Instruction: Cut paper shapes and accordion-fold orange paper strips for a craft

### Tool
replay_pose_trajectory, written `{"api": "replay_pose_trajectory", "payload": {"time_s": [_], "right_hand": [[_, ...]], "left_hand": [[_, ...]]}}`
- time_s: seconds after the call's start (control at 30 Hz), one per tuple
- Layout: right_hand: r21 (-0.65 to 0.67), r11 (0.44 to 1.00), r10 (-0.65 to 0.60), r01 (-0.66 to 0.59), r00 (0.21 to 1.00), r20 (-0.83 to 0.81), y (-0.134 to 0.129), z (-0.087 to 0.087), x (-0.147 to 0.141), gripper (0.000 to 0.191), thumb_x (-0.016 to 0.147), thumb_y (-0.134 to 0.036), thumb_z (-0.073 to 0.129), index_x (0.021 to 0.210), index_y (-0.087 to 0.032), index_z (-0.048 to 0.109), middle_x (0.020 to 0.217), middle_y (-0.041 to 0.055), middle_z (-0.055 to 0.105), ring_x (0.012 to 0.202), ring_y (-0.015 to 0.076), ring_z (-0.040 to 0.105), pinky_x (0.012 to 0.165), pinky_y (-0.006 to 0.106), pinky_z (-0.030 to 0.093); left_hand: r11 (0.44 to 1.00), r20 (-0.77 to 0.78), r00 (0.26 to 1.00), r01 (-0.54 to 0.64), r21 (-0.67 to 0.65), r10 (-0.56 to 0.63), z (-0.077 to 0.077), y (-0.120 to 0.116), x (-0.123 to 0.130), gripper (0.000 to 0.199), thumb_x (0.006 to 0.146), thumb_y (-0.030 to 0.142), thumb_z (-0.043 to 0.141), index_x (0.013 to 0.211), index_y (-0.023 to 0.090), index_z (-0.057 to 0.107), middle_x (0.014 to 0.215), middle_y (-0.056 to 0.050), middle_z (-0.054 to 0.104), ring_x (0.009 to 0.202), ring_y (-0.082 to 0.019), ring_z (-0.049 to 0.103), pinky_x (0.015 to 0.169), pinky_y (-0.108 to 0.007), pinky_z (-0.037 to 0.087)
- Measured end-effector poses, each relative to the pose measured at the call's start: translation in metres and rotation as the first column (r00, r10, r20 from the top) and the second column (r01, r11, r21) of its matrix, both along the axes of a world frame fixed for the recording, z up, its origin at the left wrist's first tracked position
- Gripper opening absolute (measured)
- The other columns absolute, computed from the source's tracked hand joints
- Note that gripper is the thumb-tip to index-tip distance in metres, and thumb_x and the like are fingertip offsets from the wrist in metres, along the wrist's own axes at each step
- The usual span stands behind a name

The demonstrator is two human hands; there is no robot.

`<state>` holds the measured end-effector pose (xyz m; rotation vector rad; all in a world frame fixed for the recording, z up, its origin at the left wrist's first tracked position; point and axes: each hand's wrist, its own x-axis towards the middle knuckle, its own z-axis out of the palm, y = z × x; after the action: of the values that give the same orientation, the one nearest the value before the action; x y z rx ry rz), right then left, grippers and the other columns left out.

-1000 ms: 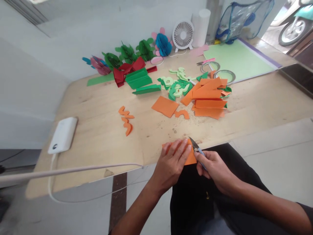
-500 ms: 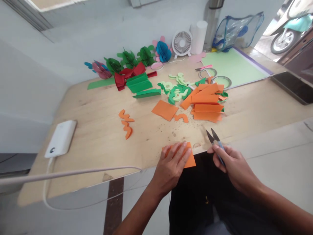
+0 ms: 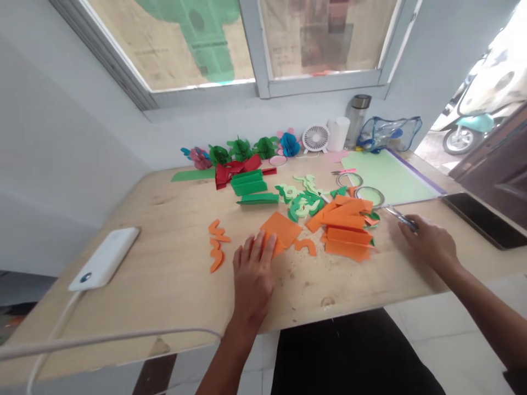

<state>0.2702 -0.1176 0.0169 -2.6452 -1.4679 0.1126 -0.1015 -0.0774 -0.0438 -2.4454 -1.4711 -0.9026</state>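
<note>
My left hand [image 3: 254, 277] lies palm down with its fingers spread on a piece of orange paper, which touches an orange square [image 3: 284, 229] on the table. Over at the right, my right hand [image 3: 428, 241] is wrapped round small scissors [image 3: 401, 218], their blades pointing left toward the tape rolls. Between my hands sits a pile of folded orange strips [image 3: 348, 236]. An orange curved cutout [image 3: 305, 247] is beside the square, and zigzag orange scraps [image 3: 217, 247] lie left of my left hand.
Green folded paper [image 3: 249, 182], red paper [image 3: 234, 169] and light green cutouts [image 3: 304, 206] lie farther back. Paper flowers, a fan [image 3: 315, 138], a bottle [image 3: 357, 120] and a clear bag line the wall. A phone [image 3: 486, 219] is at right, a power bank [image 3: 105, 258] with cable at left.
My left hand has moved forward and left from the table's front edge with the orange paper. My right hand has carried the scissors forward and right. The view has tilted up.
</note>
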Motion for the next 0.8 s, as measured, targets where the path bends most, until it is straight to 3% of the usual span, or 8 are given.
{"api": "replay_pose_trajectory", "payload": {"time_s": [0.2,0.33,0.4,0.53,0.67,0.73,0.8], "right_hand": [[-0.010,0.999,0.041,-0.041,0.999,0.032,0.027,0.000,0.011,0.052,0.092,-0.042,0.031,0.126,-0.013,0.058,0.121,0.0226,0.061,0.098,0.0318,0.059,0.069,0.036,0.039],[0.020,0.999,0.025,-0.027,0.996,0.089,0.034,-0.012,0.023,0.048,0.091,-0.043,0.035,0.124,-0.017,0.059,0.120,0.0213,0.062,0.102,0.0326,0.059,0.072,0.039,0.041],[0.042,0.999,0.030,-0.033,0.996,0.086,0.033,-0.020,0.030,0.045,0.089,-0.045,0.039,0.122,-0.022,0.060,0.118,0.0202,0.063,0.100,0.0330,0.060,0.072,0.040,0.041],[0.063,0.998,-0.011,0.007,0.997,0.072,0.036,-0.031,0.041,0.044,0.084,-0.049,0.047,0.118,-0.025,0.061,0.115,0.0200,0.065,0.098,0.0336,0.061,0.072,0.042,0.043],[0.161,0.987,-0.028,0.000,0.984,0.176,0.049,-0.035,0.050,0.044,0.084,-0.049,0.045,0.115,-0.022,0.063,0.117,0.0209,0.064,0.101,0.0334,0.059,0.079,0.045,0.043],[0.203,0.978,0.011,-0.052,0.981,0.195,0.040,-0.051,0.059,0.042,0.085,-0.050,0.047,0.112,-0.023,0.064,0.115,0.0203,0.065,0.102,0.0339,0.058,0.079,0.047,0.043],[0.258,0.962,0.047,-0.095,0.981,0.186,0.001,-0.087,0.075,0.039,0.086,-0.049,0.050,0.113,-0.025,0.064,0.115,0.0202,0.064,0.101,0.0338,0.060,0.078,0.049,0.044]], "left_hand": [[0.993,0.032,0.993,-0.113,-0.035,0.114,-0.006,0.045,0.015,0.052,0.087,0.011,0.034,0.136,0.023,0.048,0.125,-0.015,0.061,0.113,-0.030,0.055,0.089,-0.050,0.044],[0.975,0.021,0.983,-0.180,-0.131,0.184,-0.003,0.066,0.029,0.047,0.087,0.012,0.037,0.131,0.019,0.053,0.122,-0.016,0.062,0.106,-0.029,0.057,0.087,-0.048,0.045],[0.971,-0.025,0.986,-0.167,-0.174,0.165,-0.002,0.072,0.037,0.046,0.087,0.011,0.038,0.130,0.017,0.053,0.123,-0.017,0.060,0.106,-0.029,0.056,0.087,-0.048,0.044],[0.976,-0.107,0.993,-0.079,-0.202,0.058,0.000,0.077,0.044,0.053,0.086,0.008,0.037,0.135,0.023,0.049,0.131,-0.013,0.057,0.114,-0.029,0.052,0.093,-0.051,0.040],[0.965,-0.146,0.986,-0.117,-0.235,0.084,0.003,0.080,0.035,0.051,0.088,0.011,0.037,0.136,0.025,0.050,0.135,-0.012,0.055,0.122,-0.031,0.048,0.100,-0.056,0.036],[0.958,-0.162,0.983,-0.127,-0.258,0.086,0.004,0.081,0.032,0.050,0.090,0.013,0.037,0.136,0.026,0.050,0.137,-0.011,0.054,0.125,-0.031,0.047,0.102,-0.056,0.035],[0.953,-0.180,0.982,-0.109,-0.282,0.059,0.005,0.082,0.032,0.048,0.091,0.015,0.036,0.136,0.029,0.050,0.139,-0.010,0.052,0.127,-0.031,0.045,0.104,-0.055,0.033]]}}
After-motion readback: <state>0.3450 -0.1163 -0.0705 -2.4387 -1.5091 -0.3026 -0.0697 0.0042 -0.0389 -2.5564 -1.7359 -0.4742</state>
